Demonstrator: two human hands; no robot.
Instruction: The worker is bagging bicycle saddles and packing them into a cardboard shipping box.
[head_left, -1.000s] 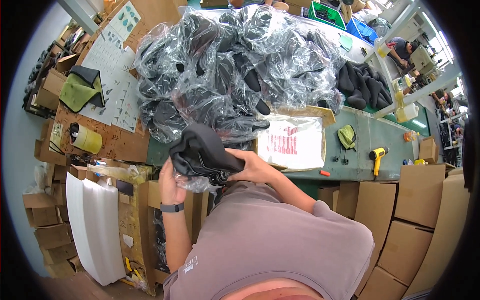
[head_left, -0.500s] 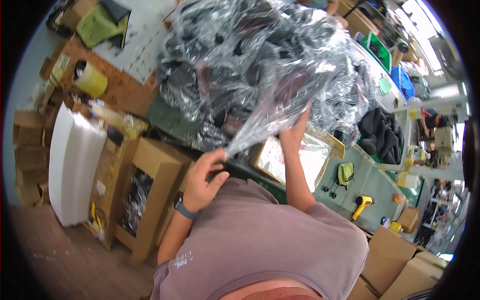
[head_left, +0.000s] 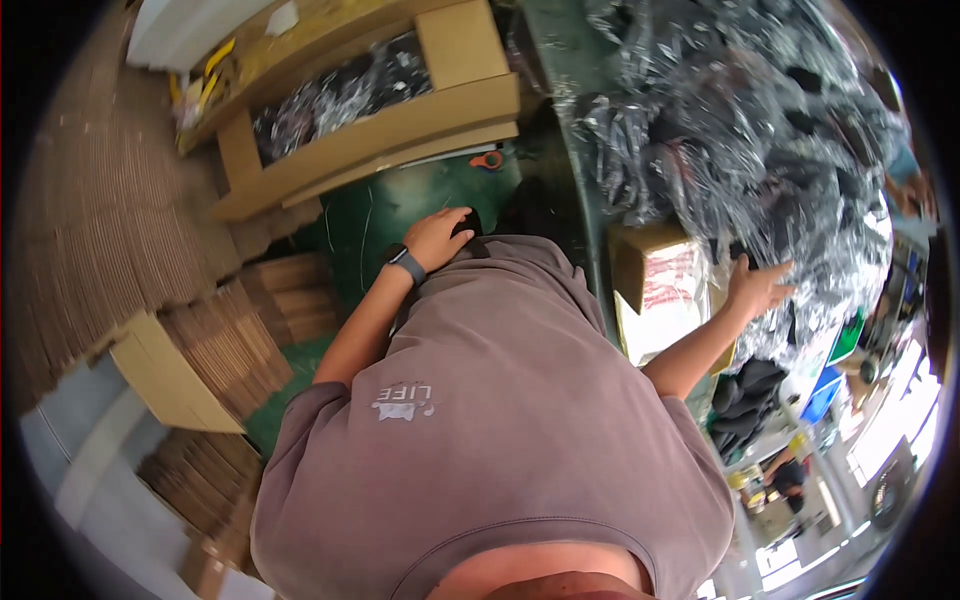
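Observation:
My left hand, with a watch at its wrist, is beside my waist. Its thumb and fingers curve around a small black thing that I cannot identify. On the right, my right hand is open, fingers spread, at the near edge of a big heap of clear plastic bags with dark pieces inside. Just left of that hand sits an open cardboard box holding flat white bags with red marks.
A long carton of plastic-wrapped dark pieces lies at the far left. An orange-handled tool is near it on the green floor. Flattened cardboard stacks fill the left. Black padded pieces lie right of the box.
My view and body have turned left. My left hand has let go of the clear plastic bag and moved to my waist. My right hand has come off that bag and opened over the heap.

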